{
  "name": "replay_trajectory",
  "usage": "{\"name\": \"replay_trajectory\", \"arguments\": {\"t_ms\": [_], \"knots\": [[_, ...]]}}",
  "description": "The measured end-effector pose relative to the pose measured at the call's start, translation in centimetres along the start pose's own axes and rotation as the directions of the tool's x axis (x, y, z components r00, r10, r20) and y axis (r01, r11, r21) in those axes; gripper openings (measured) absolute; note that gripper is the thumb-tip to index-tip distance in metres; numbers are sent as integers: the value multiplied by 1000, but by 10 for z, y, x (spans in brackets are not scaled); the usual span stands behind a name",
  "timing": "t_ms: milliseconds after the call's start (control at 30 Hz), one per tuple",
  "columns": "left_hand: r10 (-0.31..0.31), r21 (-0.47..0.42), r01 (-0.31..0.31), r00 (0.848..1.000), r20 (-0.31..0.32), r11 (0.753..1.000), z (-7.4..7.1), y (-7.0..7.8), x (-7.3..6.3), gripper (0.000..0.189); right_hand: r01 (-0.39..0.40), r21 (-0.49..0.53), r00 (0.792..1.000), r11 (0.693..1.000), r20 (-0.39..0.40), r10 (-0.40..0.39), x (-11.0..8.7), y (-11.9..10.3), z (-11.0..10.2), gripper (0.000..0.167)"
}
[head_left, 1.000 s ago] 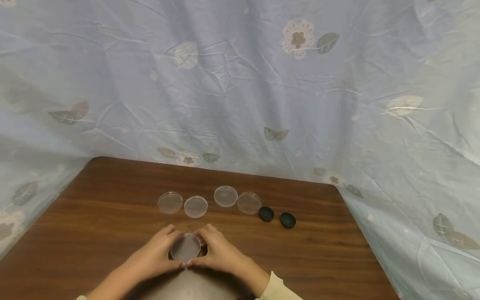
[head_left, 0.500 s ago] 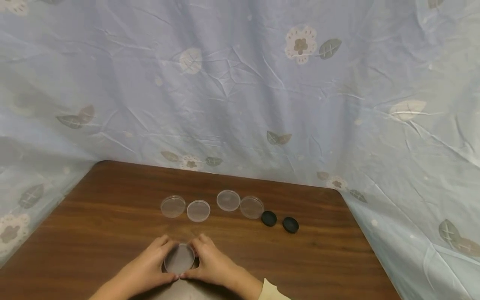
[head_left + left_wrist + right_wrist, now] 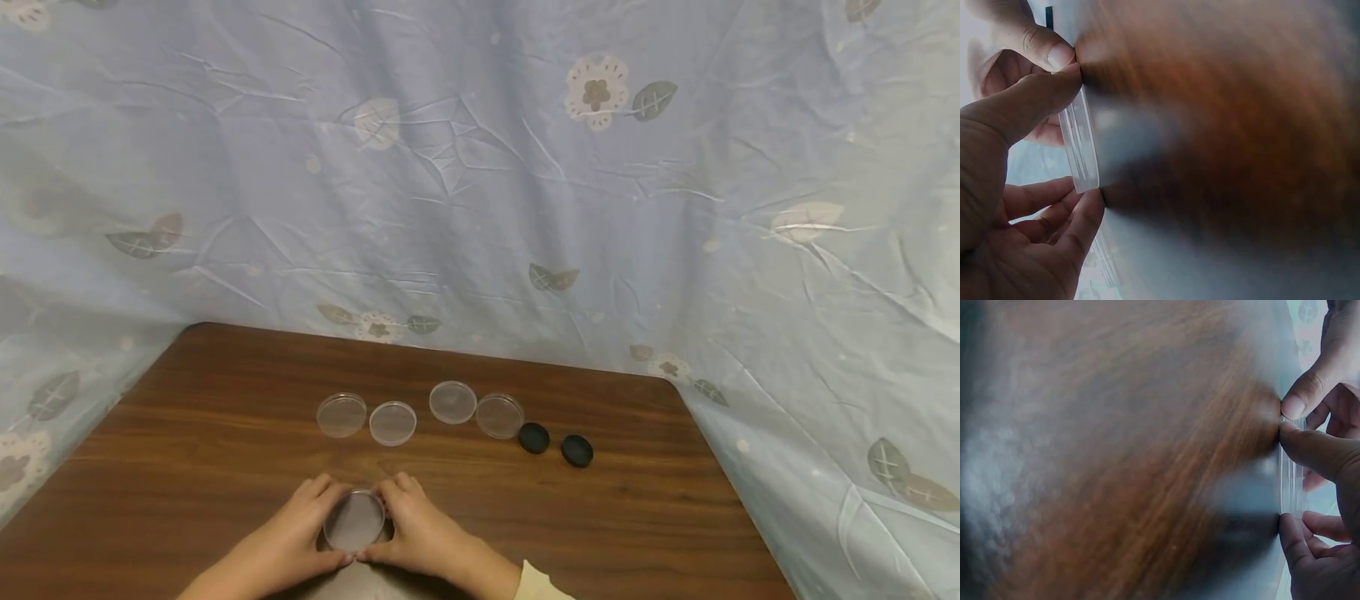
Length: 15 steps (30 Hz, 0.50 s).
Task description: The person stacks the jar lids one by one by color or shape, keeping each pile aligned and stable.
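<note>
A clear round petri dish (image 3: 355, 521) lies flat near the front of the brown table, between both hands. My left hand (image 3: 298, 531) grips its left side, thumb at the near rim and fingers round the far side. On the opposite side my right hand (image 3: 417, 527) grips it the same way, and the two thumb tips meet at the near edge. In the left wrist view the stacked walls of the dish (image 3: 1082, 150) show edge-on, low at the tabletop. The right wrist view shows the dish wall (image 3: 1291, 478) between thumb and fingertips.
Farther back, a clear dish (image 3: 341, 415) and another clear dish (image 3: 392, 423) lie left of centre. To their right are a third dish (image 3: 453, 402) and an adjoining dish (image 3: 500, 416). Two small black round pieces (image 3: 533, 437) lie beyond. A patterned blue curtain (image 3: 480, 208) surrounds the table (image 3: 660, 500).
Both hands and the gripped petri dish have moved a little toward the person and left across the table. The other dishes and black pieces stay put; the head view has shifted slightly.
</note>
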<state>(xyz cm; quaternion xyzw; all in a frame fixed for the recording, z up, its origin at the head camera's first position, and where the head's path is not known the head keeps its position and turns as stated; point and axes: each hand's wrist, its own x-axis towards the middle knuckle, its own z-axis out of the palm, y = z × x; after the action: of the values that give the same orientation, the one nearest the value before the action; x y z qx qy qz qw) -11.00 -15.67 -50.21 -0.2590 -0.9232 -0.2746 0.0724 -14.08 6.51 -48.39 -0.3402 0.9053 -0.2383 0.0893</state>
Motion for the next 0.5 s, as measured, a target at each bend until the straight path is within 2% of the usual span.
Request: {"name": "replay_trajectory", "arguments": {"t_ms": [267, 400, 500], "knots": [[-19, 5, 19, 1000, 1, 1000, 0, 0, -1, 80, -24, 3, 1000, 1000, 11, 24, -2, -3, -1, 68], [-7, -19, 7, 1000, 2, 1000, -3, -2, -2, 87, -46, 100, 998, 994, 54, 41, 0, -1, -8, 71], [-5, -64, 6, 1000, 24, 998, -8, -6, -1, 90, -32, 187, 997, 982, 71, 19, 6, 8, -17, 65]]}}
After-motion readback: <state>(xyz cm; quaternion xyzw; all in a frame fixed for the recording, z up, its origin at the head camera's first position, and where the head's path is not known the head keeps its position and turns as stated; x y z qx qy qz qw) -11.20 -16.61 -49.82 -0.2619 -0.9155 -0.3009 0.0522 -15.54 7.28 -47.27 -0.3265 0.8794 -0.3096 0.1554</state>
